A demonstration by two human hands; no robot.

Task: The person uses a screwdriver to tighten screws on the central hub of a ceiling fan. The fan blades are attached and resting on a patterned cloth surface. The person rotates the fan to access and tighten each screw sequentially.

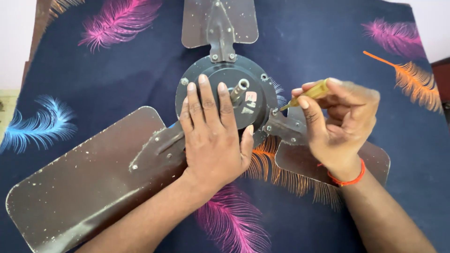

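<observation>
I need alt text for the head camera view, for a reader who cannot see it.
A left hand presses flat on the round motor housing of a brown three-blade ceiling fan, while the right hand holds a yellow-handled screwdriver at a screw. The fan lies on a dark feather-patterned cloth.

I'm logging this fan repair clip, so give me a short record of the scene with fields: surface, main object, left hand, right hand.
Surface: dark blue cloth with coloured feather print
Main object: brown three-bladed metal ceiling fan, lying flat, round dark motor hub facing up
Left hand: left hand pressed flat on the hub, holding nothing
Right hand: right hand grips a yellow-handled screwdriver, tip at a screw on the hub rim
</observation>
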